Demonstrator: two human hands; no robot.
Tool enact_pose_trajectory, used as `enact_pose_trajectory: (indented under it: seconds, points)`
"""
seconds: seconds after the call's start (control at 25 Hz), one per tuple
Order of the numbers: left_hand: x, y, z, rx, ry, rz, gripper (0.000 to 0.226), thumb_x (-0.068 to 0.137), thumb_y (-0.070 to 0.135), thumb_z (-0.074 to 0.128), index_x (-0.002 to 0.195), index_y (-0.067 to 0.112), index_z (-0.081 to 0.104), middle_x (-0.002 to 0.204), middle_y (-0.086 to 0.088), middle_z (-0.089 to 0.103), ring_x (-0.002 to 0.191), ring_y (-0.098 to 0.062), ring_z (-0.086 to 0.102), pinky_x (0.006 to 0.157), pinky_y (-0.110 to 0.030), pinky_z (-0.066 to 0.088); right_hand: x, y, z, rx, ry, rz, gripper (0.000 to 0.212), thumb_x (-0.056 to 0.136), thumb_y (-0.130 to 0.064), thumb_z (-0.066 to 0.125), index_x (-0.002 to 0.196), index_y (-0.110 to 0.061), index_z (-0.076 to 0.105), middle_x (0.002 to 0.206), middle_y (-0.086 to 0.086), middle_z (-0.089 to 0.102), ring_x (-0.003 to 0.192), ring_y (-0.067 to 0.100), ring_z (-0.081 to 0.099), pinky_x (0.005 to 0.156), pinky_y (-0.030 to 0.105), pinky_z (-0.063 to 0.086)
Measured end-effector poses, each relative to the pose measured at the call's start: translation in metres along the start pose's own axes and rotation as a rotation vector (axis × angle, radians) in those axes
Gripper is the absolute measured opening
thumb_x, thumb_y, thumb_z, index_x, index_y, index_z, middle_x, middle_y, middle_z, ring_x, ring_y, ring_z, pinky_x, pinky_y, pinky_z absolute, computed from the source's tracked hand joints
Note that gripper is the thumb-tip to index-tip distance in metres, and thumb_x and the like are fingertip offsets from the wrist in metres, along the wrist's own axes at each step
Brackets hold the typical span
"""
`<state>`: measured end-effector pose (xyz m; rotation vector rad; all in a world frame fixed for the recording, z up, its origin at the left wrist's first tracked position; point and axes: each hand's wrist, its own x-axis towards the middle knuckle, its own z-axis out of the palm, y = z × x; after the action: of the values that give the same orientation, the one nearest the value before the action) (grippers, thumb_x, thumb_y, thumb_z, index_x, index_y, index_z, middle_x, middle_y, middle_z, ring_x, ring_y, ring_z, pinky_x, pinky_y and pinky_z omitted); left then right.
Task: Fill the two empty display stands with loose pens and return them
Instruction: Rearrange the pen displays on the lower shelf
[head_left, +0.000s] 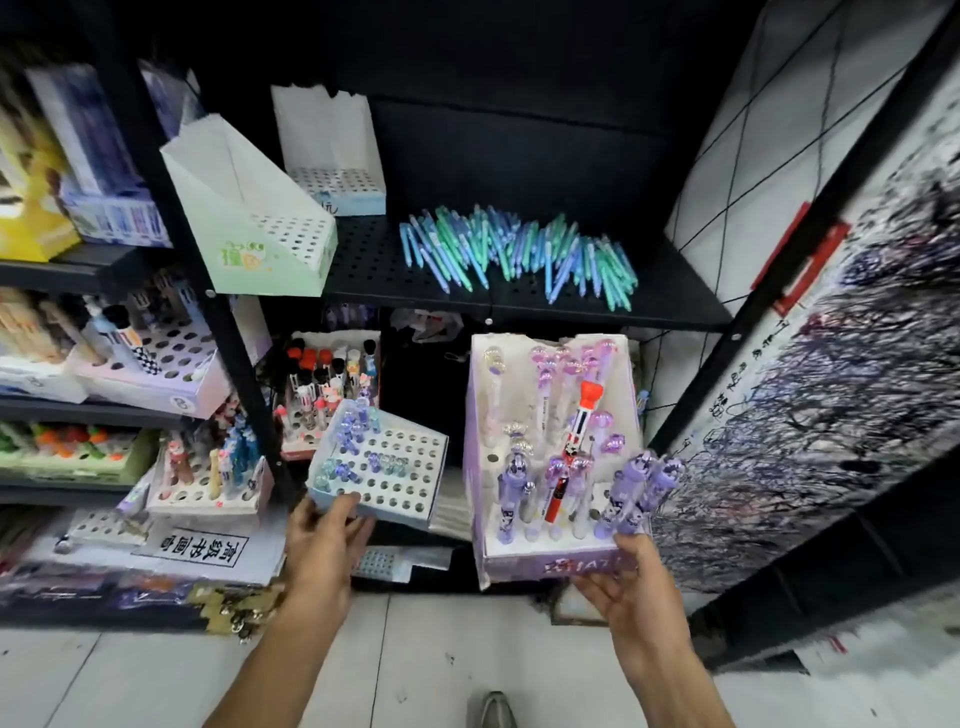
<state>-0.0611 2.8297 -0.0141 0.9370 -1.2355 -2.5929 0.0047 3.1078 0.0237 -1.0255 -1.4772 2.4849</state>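
Observation:
A heap of loose blue and green pens (519, 254) lies on the black perforated shelf (374, 270). Two empty stands sit to its left: a pale green one (249, 228) at the shelf's front corner and a white one (332, 156) behind it. My left hand (327, 530) grips the near corner of a small light-blue holed stand (400, 478) holding a few purple-topped pens. My right hand (628, 577) holds the front right corner of a tall purple stand (519, 561) with several purple pens and one red pen. Both held stands are below the shelf.
Shelves at the left carry more pen stands and boxes (156, 374). A stand of character-topped pens (327, 384) sits in the lower bay. A scribbled test board (831, 389) leans at the right. The white tiled floor (415, 665) and my shoe (493, 712) are below.

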Motion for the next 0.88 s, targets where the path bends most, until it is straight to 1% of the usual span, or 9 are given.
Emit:
enact_pose_trajectory:
  seconds: [0.08,0.12,0.2,0.32,0.4,0.56,0.68,0.76,0.88]
  points:
    - [-0.012,0.006,0.014,0.0,-0.046,-0.004,0.063,0.092,0.003,0.065,0.146,0.015,0.037,0.129,-0.019,0.061,0.097,-0.024,0.067,0.093,-0.038,0.052,-0.02,-0.034,-0.005,0.009,0.004,-0.045,0.014,0.092,-0.017,0.057,0.099,-0.005,0.061,0.08,0.014,0.064,0.07,0.028,0.065,0.067,0.038,0.059]
    - [-0.018,0.008,0.02,0.01,-0.061,-0.009,0.062,0.091,0.004,0.066,0.145,0.016,0.039,0.127,-0.019,0.062,0.095,-0.023,0.068,0.089,-0.037,0.053,-0.027,-0.052,-0.007,0.014,0.009,-0.062,0.015,0.092,-0.018,0.058,0.1,-0.005,0.061,0.081,0.014,0.063,0.07,0.028,0.065,0.063,0.036,0.06]
    - [-0.029,0.011,0.033,0.037,-0.101,-0.02,0.046,0.091,0.004,0.066,0.131,0.018,0.048,0.127,-0.018,0.063,0.095,-0.023,0.068,0.087,-0.036,0.053,-0.038,-0.088,-0.009,0.025,0.009,-0.083,0.015,0.091,-0.02,0.059,0.098,-0.007,0.059,0.083,0.015,0.064,0.069,0.028,0.068,0.058,0.033,0.059]
    - [-0.041,0.011,0.051,0.044,-0.141,-0.018,0.038,0.09,0.003,0.066,0.121,0.02,0.05,0.131,-0.018,0.061,0.1,-0.026,0.066,0.089,-0.037,0.055,-0.048,-0.139,-0.008,0.015,-0.014,-0.127,0.016,0.091,-0.023,0.059,0.099,-0.009,0.057,0.088,0.016,0.066,0.077,0.029,0.068,0.07,0.038,0.059]
    - [-0.049,0.012,0.062,0.05,-0.17,-0.004,0.035,0.091,0.003,0.065,0.122,0.017,0.054,0.128,-0.015,0.063,0.105,-0.028,0.066,0.089,-0.036,0.057,-0.046,-0.167,-0.002,0.029,-0.008,-0.158,0.019,0.092,-0.021,0.06,0.105,-0.008,0.056,0.092,0.016,0.066,0.082,0.029,0.067,0.075,0.038,0.06]
    - [-0.056,0.011,0.074,0.067,-0.185,0.021,0.042,0.091,0.004,0.066,0.128,0.019,0.054,0.126,-0.013,0.064,0.106,-0.029,0.066,0.1,-0.042,0.05,-0.023,-0.213,0.02,0.064,-0.019,-0.151,0.017,0.093,-0.021,0.06,0.105,-0.01,0.052,0.103,0.018,0.063,0.097,0.031,0.065,0.083,0.038,0.057]
    - [-0.054,0.01,0.081,0.086,-0.168,0.033,0.047,0.09,0.004,0.067,0.133,0.019,0.054,0.126,-0.012,0.064,0.105,-0.029,0.067,0.097,-0.041,0.051,0.011,-0.238,0.039,0.074,-0.028,-0.148,0.015,0.093,-0.022,0.06,0.1,-0.011,0.052,0.101,0.017,0.063,0.093,0.03,0.065,0.075,0.036,0.058]
    - [-0.05,0.008,0.085,0.091,-0.144,0.032,0.045,0.089,0.004,0.067,0.13,0.019,0.056,0.126,-0.012,0.065,0.104,-0.029,0.067,0.095,-0.041,0.052,0.038,-0.249,0.051,0.082,-0.027,-0.148,0.014,0.092,-0.022,0.061,0.099,-0.012,0.053,0.1,0.015,0.064,0.088,0.029,0.066,0.067,0.035,0.058]
    - [-0.041,0.006,0.088,0.085,-0.118,0.027,0.041,0.089,0.002,0.068,0.124,0.02,0.057,0.126,-0.013,0.064,0.103,-0.03,0.067,0.093,-0.042,0.052,0.076,-0.258,0.063,0.084,-0.035,-0.137,0.014,0.092,-0.023,0.06,0.098,-0.012,0.055,0.098,0.014,0.064,0.082,0.027,0.066,0.061,0.034,0.059]
